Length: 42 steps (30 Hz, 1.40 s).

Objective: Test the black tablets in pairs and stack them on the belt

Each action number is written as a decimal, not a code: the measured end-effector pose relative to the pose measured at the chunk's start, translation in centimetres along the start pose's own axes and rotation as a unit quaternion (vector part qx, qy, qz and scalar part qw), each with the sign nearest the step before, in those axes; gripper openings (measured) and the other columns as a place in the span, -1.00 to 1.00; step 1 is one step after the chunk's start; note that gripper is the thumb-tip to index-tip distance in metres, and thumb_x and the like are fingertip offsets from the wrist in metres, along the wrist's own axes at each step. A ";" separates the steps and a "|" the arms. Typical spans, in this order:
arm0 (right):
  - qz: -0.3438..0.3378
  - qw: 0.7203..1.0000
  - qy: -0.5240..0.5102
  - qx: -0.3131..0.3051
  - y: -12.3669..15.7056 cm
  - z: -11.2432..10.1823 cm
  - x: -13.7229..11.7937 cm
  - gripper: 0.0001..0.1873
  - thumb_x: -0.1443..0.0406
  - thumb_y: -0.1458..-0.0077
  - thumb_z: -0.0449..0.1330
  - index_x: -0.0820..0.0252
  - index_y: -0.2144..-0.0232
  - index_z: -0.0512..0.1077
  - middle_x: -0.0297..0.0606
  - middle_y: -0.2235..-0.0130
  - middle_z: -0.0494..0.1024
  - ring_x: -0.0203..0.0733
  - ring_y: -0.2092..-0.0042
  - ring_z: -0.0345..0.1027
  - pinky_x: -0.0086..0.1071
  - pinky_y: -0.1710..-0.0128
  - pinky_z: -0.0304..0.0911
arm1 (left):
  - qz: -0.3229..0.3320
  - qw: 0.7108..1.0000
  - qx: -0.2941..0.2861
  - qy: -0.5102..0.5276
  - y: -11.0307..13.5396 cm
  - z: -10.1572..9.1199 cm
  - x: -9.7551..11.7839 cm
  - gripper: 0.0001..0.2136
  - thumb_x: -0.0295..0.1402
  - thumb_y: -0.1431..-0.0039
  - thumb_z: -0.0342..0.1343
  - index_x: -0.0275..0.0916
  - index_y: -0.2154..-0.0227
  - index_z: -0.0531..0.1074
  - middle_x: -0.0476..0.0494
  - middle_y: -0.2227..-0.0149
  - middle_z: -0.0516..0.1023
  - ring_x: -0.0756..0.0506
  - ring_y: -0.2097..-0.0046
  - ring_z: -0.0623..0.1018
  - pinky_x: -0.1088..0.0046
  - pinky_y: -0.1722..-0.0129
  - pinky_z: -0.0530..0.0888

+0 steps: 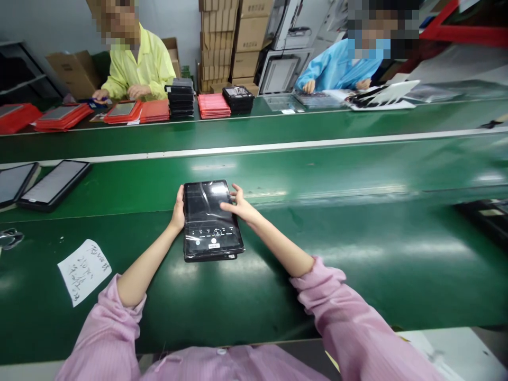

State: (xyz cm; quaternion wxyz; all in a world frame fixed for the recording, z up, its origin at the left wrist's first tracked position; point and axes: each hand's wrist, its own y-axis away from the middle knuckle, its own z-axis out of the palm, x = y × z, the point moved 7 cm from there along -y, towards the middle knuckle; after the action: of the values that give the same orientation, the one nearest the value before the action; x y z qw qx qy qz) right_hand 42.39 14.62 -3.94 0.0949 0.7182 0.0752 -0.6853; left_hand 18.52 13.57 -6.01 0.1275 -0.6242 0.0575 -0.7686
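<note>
A black tablet (pixel 212 211) lies in front of me, its dark, glossy screen up, with a row of small icons and a white label near its lower edge. Beneath it a second dark, flat piece pokes out along the bottom; what it is I cannot make out. My left hand (pixel 179 210) grips the tablet's left edge, its fingers partly hidden. At the right edge is my right hand (pixel 241 205), fingers spread and thumb reaching over the screen; whether the thumb touches the glass I cannot tell.
Left on the green bench (pixel 357 254) are two tablets in dark cases (pixel 55 182) and a handwritten note (pixel 85 271). A dark object (pixel 484 219) sits at the right edge. Across a white rail (pixel 278 147), two people work beside red sleeves (pixel 214 106) and stacked black devices (pixel 180 99).
</note>
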 end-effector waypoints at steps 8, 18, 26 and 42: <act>-0.201 0.957 0.202 0.056 1.2 -1.3 -5.5 -0.19 -0.33 -0.22 -0.19 0.03 0.17 0.63 -0.18 -0.19 0.24 0.12 -0.25 0.05 0.00 -0.35 -0.07 | 0.000 1.000 -0.002 -0.004 -0.1 0.0 -0.2 -0.18 0.34 -0.20 -0.15 -0.07 -0.36 0.16 -0.14 -0.45 0.06 -0.18 -0.46 0.02 0.28 -0.43 -0.03; -0.291 0.856 0.409 -0.119 4.2 3.2 -7.8 -0.12 -0.31 -0.26 -0.40 -0.14 -0.14 0.49 -0.26 -0.40 -0.14 0.27 -0.37 -0.31 0.28 -0.32 -0.40 | 0.012 0.999 -0.011 -0.030 -0.2 -0.2 -0.8 -0.20 0.32 -0.24 -0.25 -0.07 -0.38 0.11 -0.16 -0.44 0.07 -0.19 -0.44 0.08 0.22 -0.41 0.07; -0.364 0.806 0.420 -0.205 6.7 3.6 -11.4 -0.49 0.02 -0.41 -0.04 -0.08 0.31 0.68 -0.25 -0.28 0.25 0.17 -0.31 -0.06 0.24 -0.33 -0.33 | 0.011 0.999 0.000 -0.045 -0.2 -0.5 -0.8 -0.20 0.34 -0.23 -0.24 -0.06 -0.35 0.17 -0.16 -0.43 0.10 -0.20 -0.44 0.08 0.19 -0.42 0.03; -0.382 0.775 0.433 -0.258 7.1 5.0 -10.3 -0.82 0.29 -0.17 0.27 -0.06 0.39 0.68 -0.29 -0.30 0.30 0.19 -0.32 -0.02 0.28 -0.32 -0.31 | 0.014 1.000 0.012 -0.015 -0.1 -0.1 -0.1 -0.18 0.35 -0.19 -0.16 -0.11 -0.32 0.23 -0.22 -0.41 0.15 -0.24 -0.43 0.12 0.17 -0.42 0.04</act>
State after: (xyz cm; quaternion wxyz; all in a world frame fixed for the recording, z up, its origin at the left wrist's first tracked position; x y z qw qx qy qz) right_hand 38.72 6.72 6.40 -0.0355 0.8000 0.5499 -0.2374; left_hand 18.39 13.68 -6.09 0.1466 -0.6334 0.0546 -0.7578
